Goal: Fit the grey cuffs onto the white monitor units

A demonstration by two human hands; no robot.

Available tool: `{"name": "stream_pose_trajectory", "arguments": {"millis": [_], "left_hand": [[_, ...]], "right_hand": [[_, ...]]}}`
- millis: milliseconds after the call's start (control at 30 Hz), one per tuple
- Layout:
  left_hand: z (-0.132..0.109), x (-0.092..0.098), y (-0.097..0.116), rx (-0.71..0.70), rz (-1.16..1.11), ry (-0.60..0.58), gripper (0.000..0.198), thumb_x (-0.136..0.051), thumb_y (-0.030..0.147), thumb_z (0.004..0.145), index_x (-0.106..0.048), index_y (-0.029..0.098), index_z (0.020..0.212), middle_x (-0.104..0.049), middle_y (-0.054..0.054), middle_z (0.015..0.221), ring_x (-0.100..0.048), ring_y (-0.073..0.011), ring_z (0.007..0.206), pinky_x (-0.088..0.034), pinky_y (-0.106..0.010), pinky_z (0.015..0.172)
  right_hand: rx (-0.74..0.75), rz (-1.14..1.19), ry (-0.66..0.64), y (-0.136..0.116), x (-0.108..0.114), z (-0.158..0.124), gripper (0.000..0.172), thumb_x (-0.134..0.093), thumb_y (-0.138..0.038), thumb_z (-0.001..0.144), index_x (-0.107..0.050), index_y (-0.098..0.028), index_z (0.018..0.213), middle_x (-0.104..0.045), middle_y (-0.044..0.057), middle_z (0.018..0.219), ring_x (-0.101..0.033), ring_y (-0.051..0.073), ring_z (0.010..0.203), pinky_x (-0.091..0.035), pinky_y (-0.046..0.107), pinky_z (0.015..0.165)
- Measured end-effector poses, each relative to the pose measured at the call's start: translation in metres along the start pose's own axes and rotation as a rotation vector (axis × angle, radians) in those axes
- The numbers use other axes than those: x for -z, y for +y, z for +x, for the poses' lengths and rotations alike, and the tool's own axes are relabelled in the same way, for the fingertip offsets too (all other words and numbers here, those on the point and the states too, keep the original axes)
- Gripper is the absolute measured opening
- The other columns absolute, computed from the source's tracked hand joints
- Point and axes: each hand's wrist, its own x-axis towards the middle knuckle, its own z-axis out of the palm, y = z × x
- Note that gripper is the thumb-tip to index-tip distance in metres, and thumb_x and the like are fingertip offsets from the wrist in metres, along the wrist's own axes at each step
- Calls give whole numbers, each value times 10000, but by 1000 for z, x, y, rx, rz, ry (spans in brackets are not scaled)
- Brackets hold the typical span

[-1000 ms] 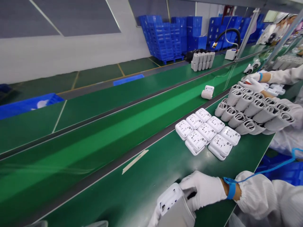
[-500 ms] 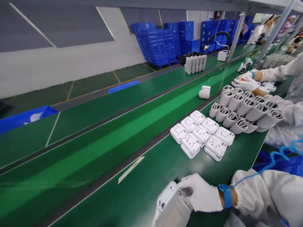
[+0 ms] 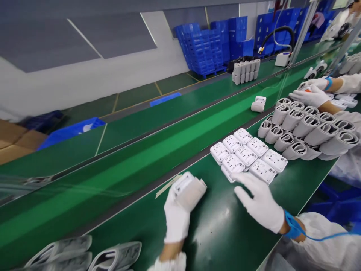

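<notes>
Here, a left hand in a white fabric glove is gripping a small, boxy white plastic device, its fingers closing around the side of it. A rolled, pale grey fabric cuff is sitting against the device, just right of those fingers. Beyond the same fingertips, a narrow beige strip of tape is lying on the smooth dark green tabletop.

A right hand in a white fabric glove is holding nothing visible; its thumb is standing wide of its fingers. Those fingertips are reaching the near edge of a cluster of flat white plastic devices with rounded corners; whether they are touching, I cannot tell. Beyond and to the right of these fingers, upright rolls of grey fabric are standing in rows. Farther off, a co-worker's white-gloved hands are working behind the rolls.
</notes>
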Motion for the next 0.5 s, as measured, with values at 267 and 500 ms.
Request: {"name": "stream_pose_trajectory", "arguments": {"millis": [267,500], "left_hand": [[154,-109,38,-158,7,-31,223,-615,167,913,-718,71,1087,-770,-107,1040,-728,-263,1036,-593,-476,1011],[170,-97,34,-252,229,89,428,-635,3,879,-636,58,1303,-663,-197,1383,-627,-271,1310,-440,-515,1199]], "right_hand": [[18,-735,-129,25,52,4,561,-654,-121,775,-634,-140,1335,-588,206,1441,-567,405,1317,-512,609,1105],[37,-794,-152,50,44,-7,417,-592,-93,848,-703,-234,1224,-605,147,1432,-636,360,1188,-576,535,967]]}}
